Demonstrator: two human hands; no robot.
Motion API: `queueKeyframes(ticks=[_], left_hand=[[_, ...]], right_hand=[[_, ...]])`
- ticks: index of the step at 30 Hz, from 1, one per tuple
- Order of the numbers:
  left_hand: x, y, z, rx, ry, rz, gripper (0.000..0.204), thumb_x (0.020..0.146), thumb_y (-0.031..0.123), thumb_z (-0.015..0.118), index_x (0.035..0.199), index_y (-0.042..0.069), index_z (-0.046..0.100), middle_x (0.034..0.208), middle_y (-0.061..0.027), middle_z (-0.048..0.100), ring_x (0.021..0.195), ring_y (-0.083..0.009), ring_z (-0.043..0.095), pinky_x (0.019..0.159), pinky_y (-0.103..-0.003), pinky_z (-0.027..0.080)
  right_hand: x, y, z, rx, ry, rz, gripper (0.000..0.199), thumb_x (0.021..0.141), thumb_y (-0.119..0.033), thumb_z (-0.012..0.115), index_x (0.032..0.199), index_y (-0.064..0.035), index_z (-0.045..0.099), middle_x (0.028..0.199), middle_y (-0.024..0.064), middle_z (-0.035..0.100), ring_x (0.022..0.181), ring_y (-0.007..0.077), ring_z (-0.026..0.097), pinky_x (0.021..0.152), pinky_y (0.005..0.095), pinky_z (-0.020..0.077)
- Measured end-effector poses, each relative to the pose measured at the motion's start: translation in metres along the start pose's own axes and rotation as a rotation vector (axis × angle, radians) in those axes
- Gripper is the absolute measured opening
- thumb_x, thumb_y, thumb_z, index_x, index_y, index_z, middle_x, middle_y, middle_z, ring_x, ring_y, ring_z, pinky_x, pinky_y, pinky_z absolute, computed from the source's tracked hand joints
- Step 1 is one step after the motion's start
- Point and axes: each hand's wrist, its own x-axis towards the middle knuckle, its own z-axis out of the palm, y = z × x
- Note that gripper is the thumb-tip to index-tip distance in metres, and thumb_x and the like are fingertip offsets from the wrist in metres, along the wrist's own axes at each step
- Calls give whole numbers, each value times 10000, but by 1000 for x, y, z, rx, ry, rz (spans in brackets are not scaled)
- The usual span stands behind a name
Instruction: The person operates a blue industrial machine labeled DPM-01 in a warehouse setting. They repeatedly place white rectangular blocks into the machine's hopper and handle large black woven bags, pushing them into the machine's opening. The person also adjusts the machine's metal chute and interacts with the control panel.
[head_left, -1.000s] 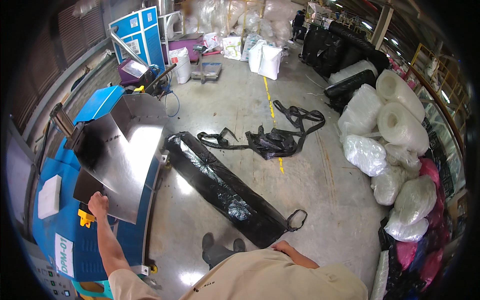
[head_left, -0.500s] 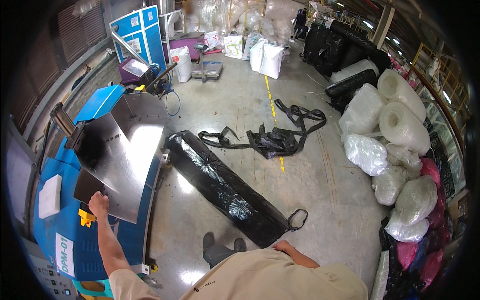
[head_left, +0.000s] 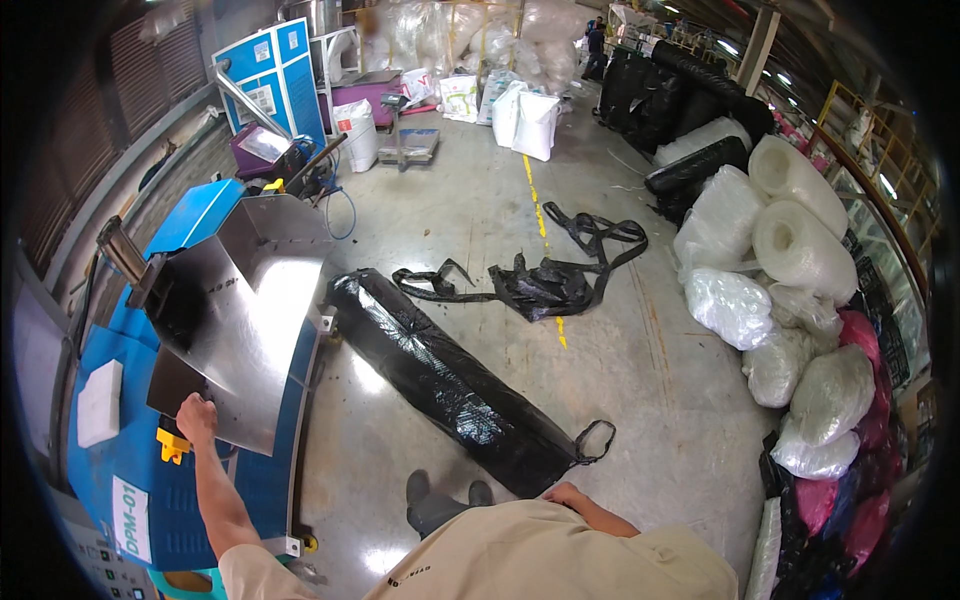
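1. Black plastic film wraps the long roll (head_left: 450, 385) that lies on the concrete floor (head_left: 640, 360); its long axis runs diagonally, the far end pointing up-left toward the blue machine (head_left: 150, 470) and the near end pointing down-right toward the person's feet, where a loose black loop trails off.
2. The right hand (head_left: 566, 493) sits just beside that near end, above the beige shirt; whether its fingers are curled or spread cannot be told from here.
3. The left hand (head_left: 196, 418) rests on the lower edge of the shiny steel hopper (head_left: 240, 320), fingers curled over the metal rim.
4. The hopper tilts on top of the blue machine, its open mouth facing up and to the right; a white block (head_left: 100, 402) lies on the machine's left part, and a yellow fitting (head_left: 172, 445) sits just below the hand.
5. Torn black plastic strips (head_left: 540, 280) lie in a tangle on the floor beyond the roll, across a yellow painted line (head_left: 535, 195).
6. The floor is smooth grey concrete with glare patches.
7. Clear and white wrapped rolls and bags (head_left: 780, 260) pile up along the right side, black rolls (head_left: 680, 100) stand farther back, and white sacks (head_left: 530, 120) sit at the far end of the warehouse hall.
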Motion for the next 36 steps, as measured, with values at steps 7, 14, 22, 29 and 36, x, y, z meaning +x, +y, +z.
queueKeyframes(ticks=[7,14,22,29,36], left_hand=[[3,-5,4,13,-25,-16,167,865,171,638,856,39,740,926,-201,759,883,-402,734,817,-497,574],[-1,-1,-6,-6,-25,-10,179,866,174,638,855,30,742,924,-211,758,892,-411,735,827,-495,577],[-1,2,-7,-36,-13,-3,174,860,174,642,854,31,743,931,-215,759,888,-412,736,829,-499,575],[-1,-3,-6,-6,-21,-11,167,859,171,646,849,31,736,927,-214,758,887,-407,737,827,-500,573],[5,18,6,-61,-40,10,162,861,169,649,858,32,737,921,-208,757,885,-406,734,829,-497,571]], right_hand=[[27,14,10,-215,-68,-131,423,932,-411,706,1339,-296,724,1186,-2,785,995,179,756,874,327,570],[-1,-2,7,23,72,-109,329,922,-420,764,1033,-111,787,961,51,797,734,181,713,691,343,562],[-19,-7,1,125,133,-101,409,921,-439,777,902,-32,822,874,64,808,619,182,694,632,341,567],[-27,-24,-8,94,1,79,422,911,-396,751,1317,-282,747,1231,68,774,1059,232,749,954,342,560],[4,29,3,-59,4,-81,389,924,-440,727,1274,-275,771,1212,106,774,1070,258,746,948,360,557]])
